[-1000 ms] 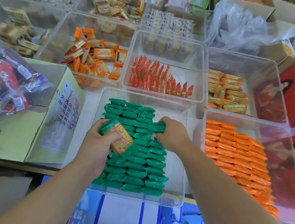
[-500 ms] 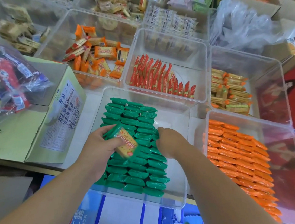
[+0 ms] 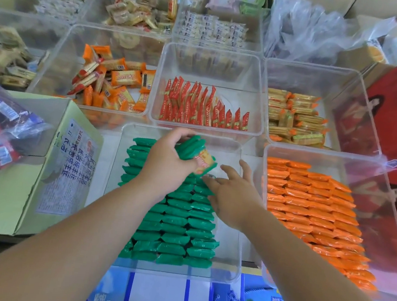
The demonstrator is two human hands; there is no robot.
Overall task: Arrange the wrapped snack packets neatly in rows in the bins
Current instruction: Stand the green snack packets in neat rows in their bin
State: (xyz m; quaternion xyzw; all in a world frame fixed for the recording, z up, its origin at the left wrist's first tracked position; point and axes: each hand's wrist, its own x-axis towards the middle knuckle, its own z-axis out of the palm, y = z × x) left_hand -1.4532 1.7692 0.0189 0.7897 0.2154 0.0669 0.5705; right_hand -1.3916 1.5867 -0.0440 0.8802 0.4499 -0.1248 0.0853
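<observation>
A clear bin (image 3: 234, 261) in front of me holds green wrapped packets (image 3: 175, 232) laid in three rows. My left hand (image 3: 166, 161) hovers over the bin's far part and grips a small stack of green packets (image 3: 196, 153), the lowest one showing its yellow face. My right hand (image 3: 232, 191) lies just right of it, fingers spread, fingertips touching the top of the right row and holding nothing. The bin's right strip is bare.
An adjacent bin (image 3: 387, 176) on the right holds rows of orange packets (image 3: 314, 213). Behind stand bins of red packets (image 3: 202, 106), loose orange packets (image 3: 111, 83) and yellow packets (image 3: 295, 116). A green cardboard box (image 3: 28, 180) sits at left.
My left hand carried its stack of green packets up and to the right, toward the bin's far end. My right hand let go of its packet and opened, fingers now spread.
</observation>
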